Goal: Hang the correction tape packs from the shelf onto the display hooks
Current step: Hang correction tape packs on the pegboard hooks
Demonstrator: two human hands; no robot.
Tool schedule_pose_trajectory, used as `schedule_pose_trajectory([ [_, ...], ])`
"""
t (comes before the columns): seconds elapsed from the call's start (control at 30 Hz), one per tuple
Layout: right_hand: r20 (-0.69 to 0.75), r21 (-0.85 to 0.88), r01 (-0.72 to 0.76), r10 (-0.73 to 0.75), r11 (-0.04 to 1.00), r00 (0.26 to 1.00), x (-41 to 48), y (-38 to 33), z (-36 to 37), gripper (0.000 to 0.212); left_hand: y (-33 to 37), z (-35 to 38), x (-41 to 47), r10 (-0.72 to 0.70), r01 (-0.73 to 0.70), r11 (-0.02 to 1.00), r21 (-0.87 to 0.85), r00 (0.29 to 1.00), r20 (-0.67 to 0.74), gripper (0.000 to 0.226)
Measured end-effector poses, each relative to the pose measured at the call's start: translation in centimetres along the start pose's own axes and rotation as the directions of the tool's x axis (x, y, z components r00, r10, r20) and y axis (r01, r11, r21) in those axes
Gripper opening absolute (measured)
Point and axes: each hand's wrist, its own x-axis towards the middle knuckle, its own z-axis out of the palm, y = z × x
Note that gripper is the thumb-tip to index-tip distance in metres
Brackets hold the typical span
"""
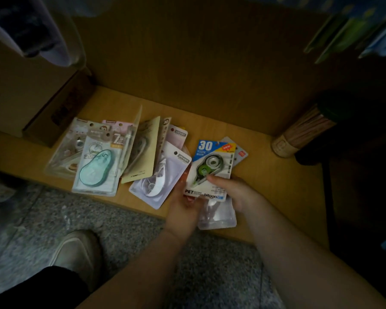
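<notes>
Several correction tape packs lie spread on a low wooden shelf (265, 179). A blue and white pack (212, 166) marked "30", with a green tape dispenser inside, is held up by both hands. My left hand (183, 208) grips its lower left corner from underneath. My right hand (234, 192) pinches its lower right side, thumb on the front. A second clear pack (218, 216) lies under it, partly hidden by the hands. A teal pack (97, 169) and a white and lilac pack (158, 181) lie to the left.
A cardboard box (54, 117) stands at the shelf's left end. A bundle of thin sticks (299, 137) lies at the right end. Hanging goods show at the top corners. A shoe (76, 253) rests on the speckled floor below the shelf edge.
</notes>
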Motion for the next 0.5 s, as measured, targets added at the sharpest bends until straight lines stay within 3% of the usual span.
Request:
schedule_pose_trajectory([
  [0.13,0.022,0.054,0.036,-0.037,0.998,0.999,0.1,0.5,-0.3,0.037,-0.2,-0.4,0.1,-0.003,0.002,0.998,0.055,1.0,0.01,0.044],
  [0.3,-0.068,0.166,0.098,-0.088,0.981,0.994,0.3,1.4,-1.2,0.037,-0.5,-0.9,0.8,-0.047,0.043,0.996,0.081,0.998,0.049,0.046],
  [0.4,-0.1,0.244,0.138,-0.116,0.96,0.988,0.0,0.9,-2.8,0.034,0.0,-0.6,1.1,-0.044,0.045,0.996,0.077,0.999,-0.008,0.043],
  [0.5,-0.129,0.296,0.166,-0.133,0.941,0.983,-0.6,-0.2,-4.7,0.027,-0.2,-0.3,0.7,0.03,0.001,0.942,0.336,0.996,-0.087,0.051],
])
